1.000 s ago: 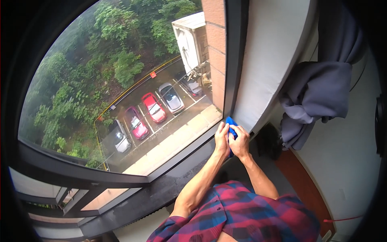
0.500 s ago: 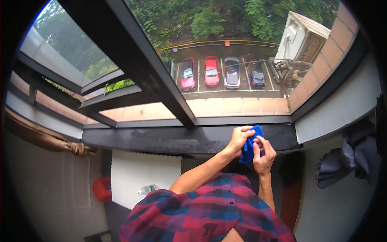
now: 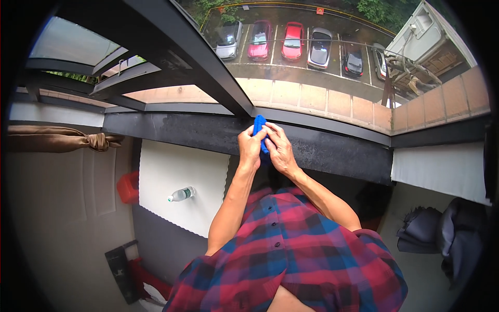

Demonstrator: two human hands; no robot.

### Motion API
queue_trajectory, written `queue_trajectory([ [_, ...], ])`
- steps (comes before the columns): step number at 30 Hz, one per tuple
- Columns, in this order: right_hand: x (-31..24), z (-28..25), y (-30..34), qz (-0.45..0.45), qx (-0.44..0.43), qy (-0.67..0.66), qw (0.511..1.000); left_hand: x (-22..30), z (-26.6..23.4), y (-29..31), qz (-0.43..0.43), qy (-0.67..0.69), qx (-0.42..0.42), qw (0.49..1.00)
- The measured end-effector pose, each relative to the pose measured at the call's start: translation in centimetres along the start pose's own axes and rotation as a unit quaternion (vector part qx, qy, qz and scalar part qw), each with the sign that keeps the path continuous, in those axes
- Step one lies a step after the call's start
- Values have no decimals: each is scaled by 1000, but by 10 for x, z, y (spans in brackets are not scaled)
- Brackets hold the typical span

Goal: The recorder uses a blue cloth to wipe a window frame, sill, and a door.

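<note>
A folded blue cloth point(image 3: 259, 125) is pinched between my two hands, close to the foot of the dark window post point(image 3: 236, 96). My left hand point(image 3: 249, 146) grips its left side, fingers closed against it. From the right, my right hand point(image 3: 279, 148) presses on the same cloth with bent fingers. Both hands are over the black window sill point(image 3: 332, 148), with the cloth's upper tip near the bottom of the frame. Whether the cloth touches the frame I cannot tell.
Left of my arms, a clear bottle point(image 3: 182, 194) lies on a white scallop-edged cover point(image 3: 156, 171). A red container point(image 3: 128, 188) stands beside it. A knotted brown curtain point(image 3: 62, 140) hangs left, dark grey fabric point(image 3: 455, 229) right. Parked cars point(image 3: 292, 44) show outside below the glass.
Both hands have moved left along the sill with the blue cloth, from the right part to near the post. The whole view has shifted, and the bottle shows more fully.
</note>
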State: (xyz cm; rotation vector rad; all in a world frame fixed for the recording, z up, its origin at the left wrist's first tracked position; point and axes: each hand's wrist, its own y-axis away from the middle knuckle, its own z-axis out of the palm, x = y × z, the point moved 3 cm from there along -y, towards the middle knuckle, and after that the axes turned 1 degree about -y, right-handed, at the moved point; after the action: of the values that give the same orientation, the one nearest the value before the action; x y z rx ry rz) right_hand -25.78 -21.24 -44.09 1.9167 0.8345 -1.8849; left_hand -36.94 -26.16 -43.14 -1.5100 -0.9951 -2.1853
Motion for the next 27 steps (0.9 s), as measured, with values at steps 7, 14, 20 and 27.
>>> queue_trajectory([
  [7,32,39,-35,12,-11,-25,1000,19,2,-29,116,-417,195,880],
  [14,46,46,-45,21,-7,-13,1000,7,-11,-21,82,-278,226,930],
  [20,15,37,-52,-8,0,43,999,11,-19,-34,108,-382,237,886],
  [27,27,43,-59,17,-12,130,991,27,-19,-54,96,-468,136,868],
])
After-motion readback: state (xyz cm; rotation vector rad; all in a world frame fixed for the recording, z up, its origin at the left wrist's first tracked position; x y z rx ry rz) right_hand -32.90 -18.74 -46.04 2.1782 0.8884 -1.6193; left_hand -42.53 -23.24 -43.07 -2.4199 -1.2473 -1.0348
